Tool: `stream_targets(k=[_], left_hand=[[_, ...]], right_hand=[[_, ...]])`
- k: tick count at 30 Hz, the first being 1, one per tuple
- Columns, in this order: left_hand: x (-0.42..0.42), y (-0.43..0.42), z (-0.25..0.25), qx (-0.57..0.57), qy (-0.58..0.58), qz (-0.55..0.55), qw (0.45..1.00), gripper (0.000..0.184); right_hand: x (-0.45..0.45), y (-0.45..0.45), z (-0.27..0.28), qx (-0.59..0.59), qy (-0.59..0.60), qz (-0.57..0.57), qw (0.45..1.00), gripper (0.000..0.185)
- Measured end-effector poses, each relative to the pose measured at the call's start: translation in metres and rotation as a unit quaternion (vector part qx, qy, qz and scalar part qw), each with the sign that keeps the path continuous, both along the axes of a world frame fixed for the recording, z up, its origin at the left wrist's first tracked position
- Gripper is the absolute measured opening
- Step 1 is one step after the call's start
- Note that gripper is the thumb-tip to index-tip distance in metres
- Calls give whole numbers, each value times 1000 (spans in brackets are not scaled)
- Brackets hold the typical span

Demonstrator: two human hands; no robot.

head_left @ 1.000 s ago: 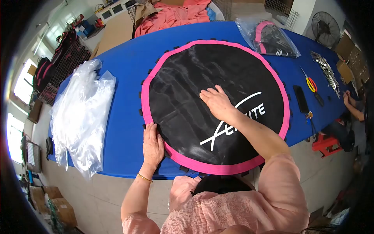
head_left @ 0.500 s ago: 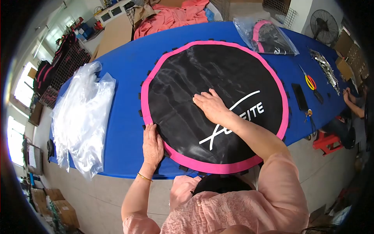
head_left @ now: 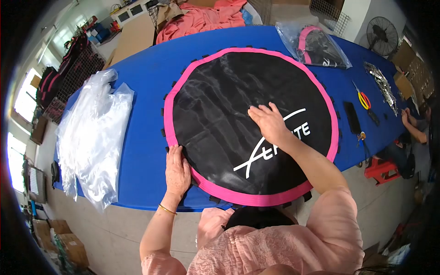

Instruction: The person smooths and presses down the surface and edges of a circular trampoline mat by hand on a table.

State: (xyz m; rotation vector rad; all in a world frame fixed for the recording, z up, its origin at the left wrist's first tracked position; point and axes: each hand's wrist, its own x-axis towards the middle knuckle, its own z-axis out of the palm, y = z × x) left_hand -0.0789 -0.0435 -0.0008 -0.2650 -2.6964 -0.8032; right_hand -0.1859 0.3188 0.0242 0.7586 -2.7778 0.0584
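A round black trampoline mat [head_left: 220,114] with a pink border and black tabs around its edge lies flat on the blue table [head_left: 142,137]. White lettering crosses its right half. My right hand [head_left: 270,123] rests flat on the black fabric, fingers stretched out, covering part of the lettering. At the mat's left edge, my left hand [head_left: 178,172] lies with straight fingers on the pink border, holding nothing.
Clear plastic bags [head_left: 94,142] are piled at the left. A bagged folded mat [head_left: 316,48] lies at the back right. Scissors [head_left: 363,100], a black phone [head_left: 352,117], keys [head_left: 362,136] and metal pieces [head_left: 382,85] lie at right. Another person's hand [head_left: 408,119] shows beyond.
My right hand has slid to the right across the mat, now covering more of the lettering. My left hand stays at the left border.
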Motion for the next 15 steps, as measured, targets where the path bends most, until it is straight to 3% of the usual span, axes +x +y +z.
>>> stream_targets(k=[15], left_hand=[[0, 0, 1, -14, -8, 3, 1000, 44]], right_hand=[[7, 0, 6, 55, -22, -48, 997, 51]])
